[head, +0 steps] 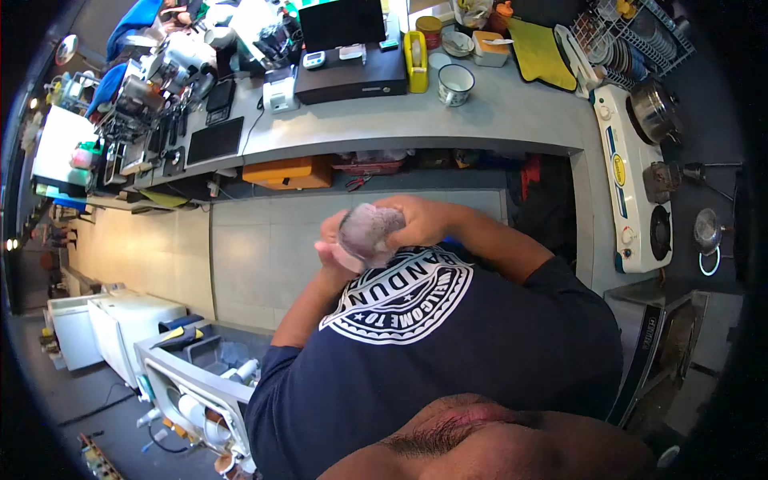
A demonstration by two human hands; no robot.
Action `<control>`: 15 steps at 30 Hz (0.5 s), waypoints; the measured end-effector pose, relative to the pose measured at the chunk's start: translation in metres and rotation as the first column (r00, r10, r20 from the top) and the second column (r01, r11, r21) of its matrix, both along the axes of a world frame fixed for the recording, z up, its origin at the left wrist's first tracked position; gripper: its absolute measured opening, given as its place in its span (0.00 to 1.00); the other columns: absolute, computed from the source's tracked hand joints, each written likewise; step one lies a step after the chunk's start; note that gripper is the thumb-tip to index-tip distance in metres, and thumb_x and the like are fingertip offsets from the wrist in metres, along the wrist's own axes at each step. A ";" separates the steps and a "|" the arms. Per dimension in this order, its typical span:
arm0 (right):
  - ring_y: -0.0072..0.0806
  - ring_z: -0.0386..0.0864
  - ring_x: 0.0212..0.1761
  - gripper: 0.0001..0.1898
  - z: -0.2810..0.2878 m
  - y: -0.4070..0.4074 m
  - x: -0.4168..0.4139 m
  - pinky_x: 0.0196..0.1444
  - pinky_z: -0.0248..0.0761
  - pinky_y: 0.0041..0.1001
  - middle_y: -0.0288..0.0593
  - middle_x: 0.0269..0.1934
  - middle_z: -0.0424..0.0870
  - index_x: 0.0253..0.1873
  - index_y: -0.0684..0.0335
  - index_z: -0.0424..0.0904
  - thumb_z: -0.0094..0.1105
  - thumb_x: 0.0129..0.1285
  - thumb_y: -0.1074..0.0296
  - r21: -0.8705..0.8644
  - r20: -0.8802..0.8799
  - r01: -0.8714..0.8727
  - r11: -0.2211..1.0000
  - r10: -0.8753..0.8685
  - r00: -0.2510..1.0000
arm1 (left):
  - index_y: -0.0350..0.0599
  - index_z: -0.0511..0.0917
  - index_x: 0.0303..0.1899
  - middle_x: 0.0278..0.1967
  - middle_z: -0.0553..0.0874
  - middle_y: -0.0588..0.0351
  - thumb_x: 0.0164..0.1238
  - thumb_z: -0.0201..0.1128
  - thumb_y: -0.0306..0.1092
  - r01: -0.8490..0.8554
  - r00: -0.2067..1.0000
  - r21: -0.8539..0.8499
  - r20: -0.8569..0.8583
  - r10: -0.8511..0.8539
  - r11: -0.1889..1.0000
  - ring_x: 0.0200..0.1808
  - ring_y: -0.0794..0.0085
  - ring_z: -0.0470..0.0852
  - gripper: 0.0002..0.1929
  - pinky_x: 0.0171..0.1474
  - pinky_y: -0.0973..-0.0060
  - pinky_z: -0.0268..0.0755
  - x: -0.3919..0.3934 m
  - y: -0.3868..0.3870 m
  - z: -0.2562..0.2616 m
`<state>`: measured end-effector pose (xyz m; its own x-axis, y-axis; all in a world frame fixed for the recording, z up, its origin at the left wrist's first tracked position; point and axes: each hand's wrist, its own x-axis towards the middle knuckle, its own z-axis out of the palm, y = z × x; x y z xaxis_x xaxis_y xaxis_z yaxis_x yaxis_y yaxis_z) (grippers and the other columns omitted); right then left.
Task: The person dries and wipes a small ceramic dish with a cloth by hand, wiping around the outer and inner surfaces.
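In front of my chest, both of my hands are around a greyish-pink, partly translucent bundle [371,231]. It may be a plastic bag; blur hides what it contains. My left hand [333,243] holds its left side, with the fingers partly hidden. My right hand [420,221] grips the right side with the thumb and fingers. The bundle is held over the grey floor, on the near side of a grey counter [510,117]. On that counter are a white enamel mug [455,86] with a dark rim, a yellow tape dispenser [416,62] and a black cash drawer [351,81].
A two-burner gas stove [630,180] with a steel pot [654,111] is at right, below a wire dish rack [639,39]. Under the counter lie an orange box [288,173] and red-handled pliers [358,183]. A sink unit [198,354] is at lower left. Another person is partly visible at top left.
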<state>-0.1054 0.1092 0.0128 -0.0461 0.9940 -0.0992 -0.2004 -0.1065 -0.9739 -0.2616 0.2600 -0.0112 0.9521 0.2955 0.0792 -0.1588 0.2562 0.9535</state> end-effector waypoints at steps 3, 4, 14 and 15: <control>0.23 0.77 0.40 0.16 -0.004 0.000 0.022 0.44 0.73 0.29 0.40 0.40 0.83 0.48 0.67 0.77 0.71 0.63 0.64 0.257 0.391 0.454 0.853 -0.522 0.759 | 0.23 0.72 0.62 0.56 0.83 0.41 0.55 0.41 0.90 -0.202 0.963 -0.418 0.079 0.257 0.886 0.56 0.61 0.84 0.63 0.62 0.63 0.77 0.059 -0.013 0.011; 0.22 0.76 0.38 0.15 -0.006 0.001 0.033 0.41 0.72 0.28 0.40 0.37 0.81 0.46 0.66 0.76 0.70 0.65 0.61 0.280 0.262 0.537 0.796 -0.602 0.755 | 0.33 0.60 0.73 0.69 0.71 0.36 0.60 0.33 0.88 -0.011 0.959 -0.184 0.276 0.062 0.983 0.72 0.54 0.71 0.61 0.73 0.57 0.64 0.073 0.002 -0.003; 0.24 0.75 0.25 0.19 0.031 -0.021 0.215 0.28 0.68 0.32 0.46 0.22 0.78 0.31 0.65 0.76 0.60 0.72 0.55 0.583 0.582 0.261 0.770 -0.619 0.526 | 0.32 0.73 0.57 0.47 0.84 0.41 0.78 0.51 0.39 -0.455 0.870 0.781 0.492 0.027 0.429 0.45 0.50 0.83 0.19 0.51 0.56 0.75 0.243 -0.027 -0.003; 0.24 0.75 0.25 0.19 0.027 -0.024 0.225 0.28 0.68 0.32 0.46 0.22 0.78 0.31 0.65 0.76 0.60 0.72 0.55 0.585 0.584 0.250 0.772 -0.614 0.530 | 0.33 0.71 0.60 0.50 0.84 0.41 0.76 0.49 0.50 -0.356 0.919 0.731 0.386 0.078 0.581 0.49 0.50 0.82 0.27 0.56 0.55 0.74 0.248 -0.031 -0.012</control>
